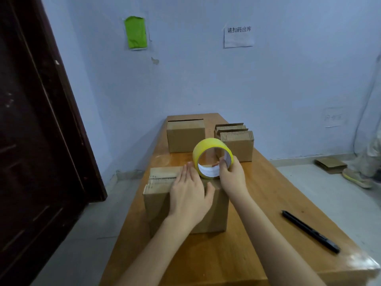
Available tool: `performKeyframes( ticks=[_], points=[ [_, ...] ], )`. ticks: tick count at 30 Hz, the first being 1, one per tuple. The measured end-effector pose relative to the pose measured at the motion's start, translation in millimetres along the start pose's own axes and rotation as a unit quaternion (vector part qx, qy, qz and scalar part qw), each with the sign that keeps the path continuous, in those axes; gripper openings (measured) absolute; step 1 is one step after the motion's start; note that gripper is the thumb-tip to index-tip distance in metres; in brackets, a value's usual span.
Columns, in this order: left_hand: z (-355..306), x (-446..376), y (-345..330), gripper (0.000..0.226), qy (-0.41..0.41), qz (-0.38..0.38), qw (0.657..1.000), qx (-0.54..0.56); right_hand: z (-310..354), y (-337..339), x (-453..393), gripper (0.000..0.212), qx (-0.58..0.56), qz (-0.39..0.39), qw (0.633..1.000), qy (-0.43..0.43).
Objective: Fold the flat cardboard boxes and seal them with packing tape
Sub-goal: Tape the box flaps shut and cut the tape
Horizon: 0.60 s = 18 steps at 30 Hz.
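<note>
On the near cardboard box [185,205], your left hand [188,193] lay flat, fingers spread open, while your right hand [232,175] gripped the yellow tape roll [212,156] at its far edge; 2 more boxes [185,137] stood on the wooden table [257,203] beyond.

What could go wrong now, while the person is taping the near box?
1. The near box hangs past the left edge of the table; pressure from the left hand might tip it.
2. The right hand holds the tape roll tilted, so the strip may go on crooked.
3. The pen lies near the right forearm and could be knocked off.
</note>
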State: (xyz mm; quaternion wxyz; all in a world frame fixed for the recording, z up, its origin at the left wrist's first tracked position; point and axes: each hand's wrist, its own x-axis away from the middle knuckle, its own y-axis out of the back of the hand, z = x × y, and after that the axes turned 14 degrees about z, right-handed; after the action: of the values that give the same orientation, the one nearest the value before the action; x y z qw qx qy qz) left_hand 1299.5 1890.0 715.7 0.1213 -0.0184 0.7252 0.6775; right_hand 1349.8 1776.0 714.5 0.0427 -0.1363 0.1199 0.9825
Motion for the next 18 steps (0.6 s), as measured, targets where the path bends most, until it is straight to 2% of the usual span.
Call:
performKeyframes(
  ticks=[4,6,8,10,13,18],
  points=[
    [1.1,-3.1,-5.8,0.080,0.003,-0.009,1.000,-0.019,0.5,6.2,-1.5,0.014,-0.017,0.020,1.000,-0.007],
    [3.8,-2.3,-8.0,0.086,-0.001,-0.009,0.999,-0.034,2.1,13.2,-2.0,0.001,-0.049,0.055,0.997,-0.005],
    [4.4,-1.7,-7.4,0.095,-0.007,-0.008,0.999,-0.034,4.2,21.9,-3.9,0.009,-0.054,0.098,0.994,-0.007],
    [4.6,-2.4,-7.2,0.107,-0.016,-0.007,0.999,-0.045,5.7,28.3,-7.1,0.007,-0.038,0.118,0.992,0.001],
    [7.2,-5.7,-8.3,0.108,-0.026,-0.010,0.998,-0.054,6.3,28.6,-9.1,0.008,-0.078,0.096,0.992,-0.007],
    [4.0,-6.1,-6.2,0.104,-0.032,-0.011,0.998,-0.051,-0.5,21.7,-3.1,0.007,-0.252,0.025,0.966,-0.046]
  ],
)
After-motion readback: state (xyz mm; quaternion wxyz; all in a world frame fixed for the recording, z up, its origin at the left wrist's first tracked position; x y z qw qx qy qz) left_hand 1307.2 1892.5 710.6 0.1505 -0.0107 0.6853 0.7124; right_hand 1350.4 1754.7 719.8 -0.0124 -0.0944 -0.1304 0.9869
